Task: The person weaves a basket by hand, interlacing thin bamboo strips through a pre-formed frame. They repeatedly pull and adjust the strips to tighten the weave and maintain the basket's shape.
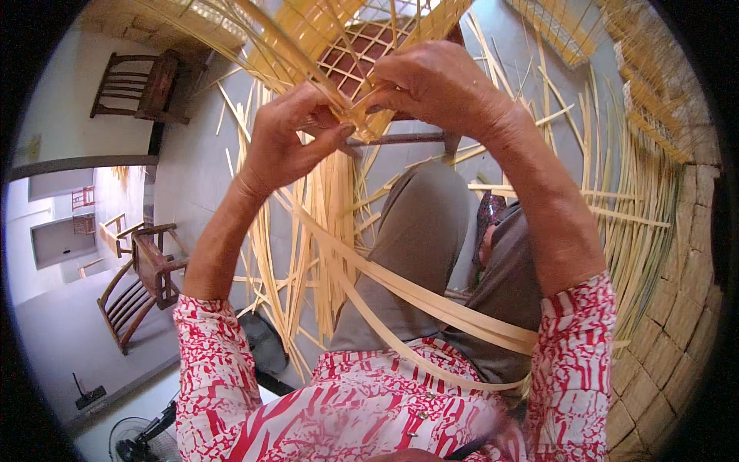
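Pale strips [439, 304] curve across the lap and pass out of sight by the right sleeve [573, 331]. Beyond them, the left hand [296, 127] pinches the near corner of a yellow woven basket [296, 35], thumb and fingers together; the right hand [431, 81] pinches beside it, its lower fingers hidden behind its own knuckles. The basket sits above the near edge of a wooden stool [406, 139], its top cut off; open lattice shows dark red beneath, loose ends fanning out. Farther off stands a slatted chair [158, 266].
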Available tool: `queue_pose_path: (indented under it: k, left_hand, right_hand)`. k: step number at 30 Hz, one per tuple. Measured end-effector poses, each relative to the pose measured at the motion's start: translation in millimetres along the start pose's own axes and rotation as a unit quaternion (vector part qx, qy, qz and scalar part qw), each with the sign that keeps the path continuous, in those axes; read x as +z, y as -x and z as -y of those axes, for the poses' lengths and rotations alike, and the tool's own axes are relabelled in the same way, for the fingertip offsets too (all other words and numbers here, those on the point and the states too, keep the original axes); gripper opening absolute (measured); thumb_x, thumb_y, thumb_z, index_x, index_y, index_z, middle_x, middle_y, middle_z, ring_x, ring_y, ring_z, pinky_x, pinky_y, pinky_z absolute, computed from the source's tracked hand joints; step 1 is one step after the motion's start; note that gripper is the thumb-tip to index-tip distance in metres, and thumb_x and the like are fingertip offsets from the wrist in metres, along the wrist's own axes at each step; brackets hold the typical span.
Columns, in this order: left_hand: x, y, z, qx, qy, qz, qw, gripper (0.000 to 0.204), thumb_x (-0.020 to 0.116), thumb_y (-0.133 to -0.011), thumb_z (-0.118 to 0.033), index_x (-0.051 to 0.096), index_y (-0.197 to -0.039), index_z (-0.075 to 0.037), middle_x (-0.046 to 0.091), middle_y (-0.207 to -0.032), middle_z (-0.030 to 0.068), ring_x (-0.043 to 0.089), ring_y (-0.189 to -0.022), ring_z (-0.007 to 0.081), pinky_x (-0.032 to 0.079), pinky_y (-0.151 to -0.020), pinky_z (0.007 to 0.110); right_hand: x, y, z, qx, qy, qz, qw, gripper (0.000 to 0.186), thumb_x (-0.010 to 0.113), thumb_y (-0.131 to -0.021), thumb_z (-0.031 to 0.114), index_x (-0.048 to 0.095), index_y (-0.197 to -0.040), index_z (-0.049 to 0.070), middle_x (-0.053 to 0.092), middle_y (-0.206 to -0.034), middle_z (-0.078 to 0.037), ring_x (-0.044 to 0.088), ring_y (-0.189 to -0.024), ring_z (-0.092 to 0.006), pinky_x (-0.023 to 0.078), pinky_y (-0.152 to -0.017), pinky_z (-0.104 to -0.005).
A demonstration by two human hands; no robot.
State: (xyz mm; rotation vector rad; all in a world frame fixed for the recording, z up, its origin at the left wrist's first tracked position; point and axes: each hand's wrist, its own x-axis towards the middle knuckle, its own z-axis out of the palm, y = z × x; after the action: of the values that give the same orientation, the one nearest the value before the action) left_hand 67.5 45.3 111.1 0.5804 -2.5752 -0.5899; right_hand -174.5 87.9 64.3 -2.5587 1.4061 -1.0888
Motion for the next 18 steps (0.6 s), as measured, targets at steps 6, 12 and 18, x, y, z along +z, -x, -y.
queue_pose_path:
  k: [6, 12, 18]
  left_hand:
    - [13, 2, 13, -0.15, 0.027, -0.166, 0.974, 0.009, 0.074, -0.088, -0.008, 0.073, -0.09, 0.0, 0.066, -0.085, 0.0037, 0.063, -0.068, 0.0069, 0.05, -0.06, 0.022]
    - [20, 2, 32, -0.143, 0.07, -0.205, 0.966, 0.009, 0.073, -0.088, -0.008, 0.073, -0.091, 0.0, 0.063, -0.082, 0.0012, 0.058, -0.068, 0.0046, 0.047, -0.061, 0.021]
    - [25, -12, 34, -0.173, 0.118, -0.18, 0.961, 0.008, 0.073, -0.089, -0.007, 0.072, -0.094, -0.001, 0.067, -0.089, 0.0042, 0.061, -0.076, 0.0101, 0.05, -0.07, 0.026]
  right_hand:
    - [-8, 4, -13, 0.214, 0.035, -0.004, 0.976, 0.022, 0.072, -0.088, 0.03, 0.066, -0.09, 0.008, 0.071, -0.079, -0.012, 0.07, -0.075, -0.0326, 0.054, -0.066, -0.0435]
    - [9, 18, -15, 0.298, -0.022, 0.022, 0.954, 0.017, 0.068, -0.09, 0.025, 0.071, -0.094, 0.009, 0.071, -0.081, -0.016, 0.07, -0.077, -0.034, 0.054, -0.068, -0.043]
    - [37, 6, 1, 0.327, -0.383, 0.018, 0.864, 0.019, 0.053, -0.097, 0.009, 0.067, -0.104, -0.002, 0.069, -0.081, -0.009, 0.065, -0.069, -0.0145, 0.053, -0.061, -0.0293]
